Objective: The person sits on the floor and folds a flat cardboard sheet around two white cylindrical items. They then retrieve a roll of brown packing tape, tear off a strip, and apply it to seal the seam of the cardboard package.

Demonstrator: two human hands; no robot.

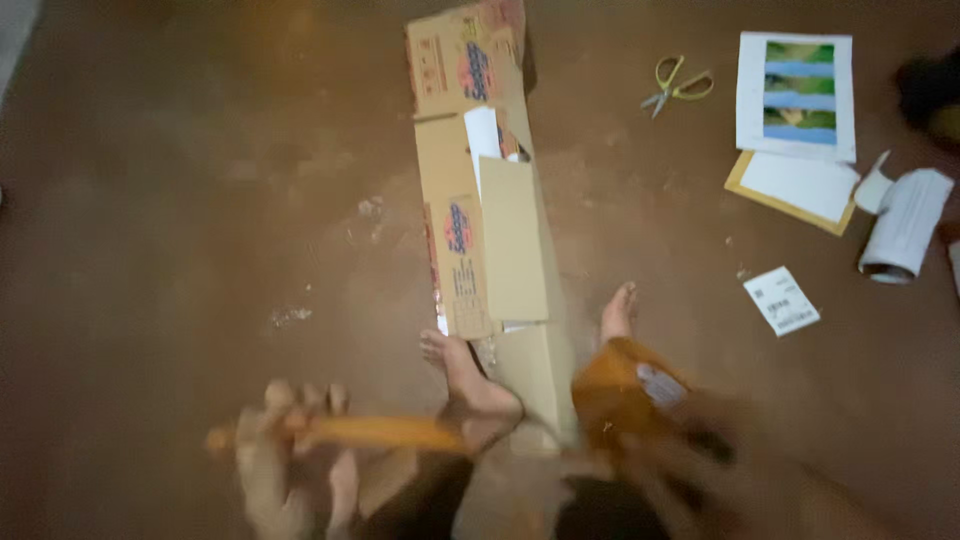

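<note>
Though smeared by motion, closed the left hand (290,460) at lower left, fingers curled tight, on one end of a yellowish strip (385,432). Ran that strip across to an orange-brown roll (625,385) at the right hand (700,440), lower right; could not tell that hand's finger state. Pinned the long flattened cardboard box (510,250) at centre under a bare foot (470,385). Kept scissors (680,85) well apart, upper right.

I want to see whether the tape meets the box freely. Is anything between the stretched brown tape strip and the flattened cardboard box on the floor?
A bare foot rests on the flattened cardboard box just beyond the stretched brown tape strip; nothing else visible intervenes.
</note>
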